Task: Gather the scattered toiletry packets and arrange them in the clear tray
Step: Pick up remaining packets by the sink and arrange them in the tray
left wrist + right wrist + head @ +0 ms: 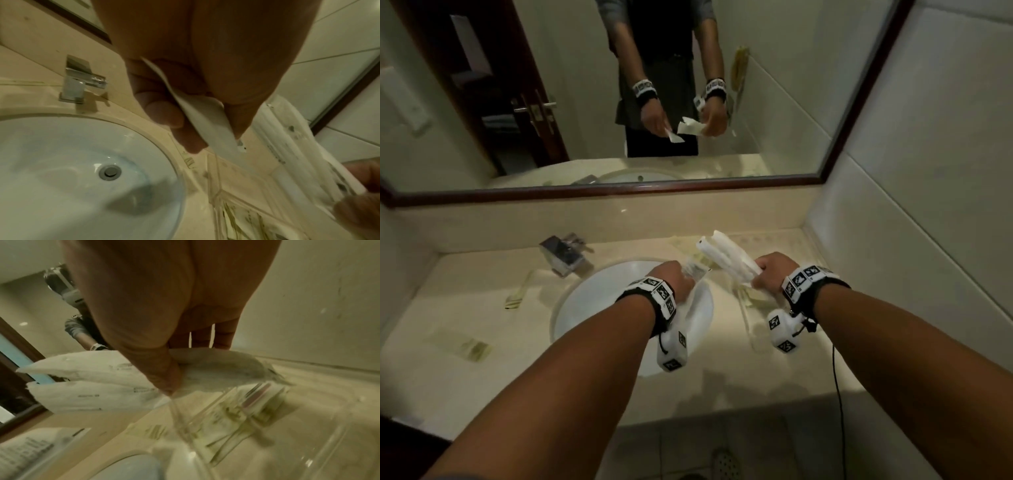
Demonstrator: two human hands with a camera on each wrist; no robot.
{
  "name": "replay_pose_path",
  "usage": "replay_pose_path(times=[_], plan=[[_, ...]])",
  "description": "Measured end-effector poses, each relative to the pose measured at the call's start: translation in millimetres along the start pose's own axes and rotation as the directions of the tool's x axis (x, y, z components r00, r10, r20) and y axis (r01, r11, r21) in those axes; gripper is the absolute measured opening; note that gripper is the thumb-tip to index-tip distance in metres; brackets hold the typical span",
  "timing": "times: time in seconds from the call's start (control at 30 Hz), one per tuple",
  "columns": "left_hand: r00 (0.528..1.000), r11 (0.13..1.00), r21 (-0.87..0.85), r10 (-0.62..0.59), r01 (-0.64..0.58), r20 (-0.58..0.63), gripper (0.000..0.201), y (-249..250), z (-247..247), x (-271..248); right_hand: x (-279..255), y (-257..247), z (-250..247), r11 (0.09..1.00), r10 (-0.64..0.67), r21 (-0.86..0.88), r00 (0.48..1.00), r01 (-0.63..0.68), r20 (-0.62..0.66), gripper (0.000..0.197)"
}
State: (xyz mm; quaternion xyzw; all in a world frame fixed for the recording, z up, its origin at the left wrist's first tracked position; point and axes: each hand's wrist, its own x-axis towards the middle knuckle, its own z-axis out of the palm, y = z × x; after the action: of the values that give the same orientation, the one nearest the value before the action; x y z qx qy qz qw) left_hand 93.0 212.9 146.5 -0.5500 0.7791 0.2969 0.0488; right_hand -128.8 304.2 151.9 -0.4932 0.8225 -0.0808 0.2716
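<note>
surface: beige stone desk (465, 301) with white basin (592, 308), chrome faucet (563, 255) | room: framed mirror (585, 102), tiled walls | left grip (674, 277) pinches one white packet (203, 120) over basin | right grip (772, 274) clutches several white packets (726, 255) above clear tray (257, 426) | two packets (469, 346) lie left of basin

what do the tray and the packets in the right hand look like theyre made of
Tray: clear hard plastic, probably acrylic; the counter shows through and its edges glint.
Packets in the right hand: matte white, probably paper; they crease, with printed text.
</note>
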Motion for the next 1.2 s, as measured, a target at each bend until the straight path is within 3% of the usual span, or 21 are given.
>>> replay_pose_path(times=[0.2,0.3,0.37,0.5,0.67,0.93,1.07,1.2], plan=[[0.998,0.999,0.03,0.017,-0.019,0.061,0.032,50.4,27.4,25.0,20.4,68.3,-28.2,0.95,0.049,-0.313,0.995,-0.02,0.084,0.017],[0.994,0.998,0.064,-0.009,0.002,0.11,0.038,65.9,42.8,38.2,31.3,92.6,-24.8,0.923,0.043,-0.385,0.992,0.007,0.12,0.022],[0.989,0.993,0.116,-0.006,-0.011,0.147,0.041,75.2,51.4,43.9,35.9,104.9,-18.5,0.9,0.016,-0.433,0.988,0.052,0.152,0.015],[0.992,0.986,0.168,-0.019,-0.003,0.128,0.03,83.2,64.3,61.2,47.6,130.1,-0.1,0.86,-0.01,-0.498,0.98,0.109,0.198,0.02],[0.99,0.99,0.144,-0.017,-0.004,0.142,0.026,92.0,77.8,76.7,61.3,146.8,17.1,0.854,-0.004,-0.494,0.953,0.16,0.302,0.045],[0.98,0.997,-0.019,0.079,-0.077,0.18,0.031,102.7,95.5,94.3,74.2,151.5,33.7,0.845,0.007,-0.508,0.947,0.165,0.32,0.042],[0.969,0.99,0.065,0.105,-0.122,0.224,0.018,105.9,99.2,104.6,83.5,163.9,40.7,0.856,-0.018,-0.482,0.944,0.185,0.33,0.047],[0.964,0.982,0.127,0.103,-0.138,0.246,0.03,107.8,102.4,115.1,77.2,161.4,36.8,0.874,0.027,-0.458,0.927,0.16,0.374,0.045]])
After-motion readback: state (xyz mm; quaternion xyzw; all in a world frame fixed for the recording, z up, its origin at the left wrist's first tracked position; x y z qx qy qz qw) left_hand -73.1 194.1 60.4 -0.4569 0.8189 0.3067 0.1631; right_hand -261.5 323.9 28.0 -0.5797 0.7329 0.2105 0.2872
